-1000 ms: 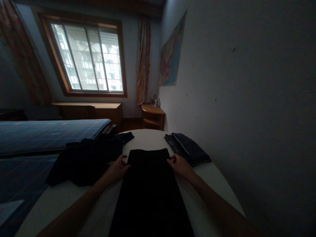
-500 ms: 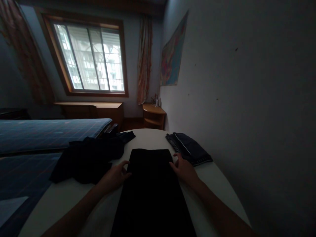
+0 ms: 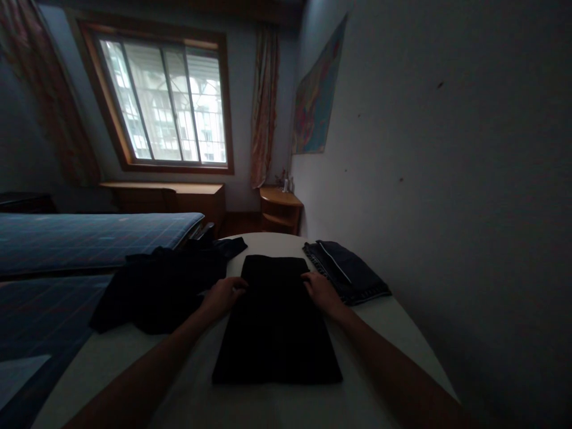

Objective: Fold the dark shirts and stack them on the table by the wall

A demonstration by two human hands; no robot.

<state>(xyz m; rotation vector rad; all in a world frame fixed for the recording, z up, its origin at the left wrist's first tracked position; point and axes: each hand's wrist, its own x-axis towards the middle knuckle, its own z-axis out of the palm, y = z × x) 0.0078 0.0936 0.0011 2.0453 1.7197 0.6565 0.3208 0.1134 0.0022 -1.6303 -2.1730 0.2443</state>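
Dim room light falls on a pale round tabletop (image 3: 272, 244), and I am looking down at it from the head camera. 1 black cloth (image 3: 274, 322) lies flat in the middle of the tabletop, with bare top between it and the far edge. It looks folded, and its near end looks wider than its far end.

I see the left hand (image 3: 224, 295) at the left side of the black cloth, close to its far left corner. Its thumb and fingers are bent and narrow. The right hand (image 3: 322, 292) is at the other side, close to the far right corner, and its fingers are narrow too. Both hands touch the black cloth, but it is so dark that I cannot tell if they pinch it.

By the far right edge of the tabletop I see a folded dark pile (image 3: 351, 268) with a thin white line on it. By the far left edge there is a crumpled dark cloth (image 3: 156, 292). Past the left edge is a blue checked mattress (image 3: 102, 238).

At the back I see 1 bright window (image 3: 165, 101), 2 curtains (image 3: 264, 107), a wooden desk (image 3: 179, 188) and a corner shelf (image 3: 279, 199). A map (image 3: 317, 95) hangs on the right wall (image 3: 447, 149), which has a few small dark spots
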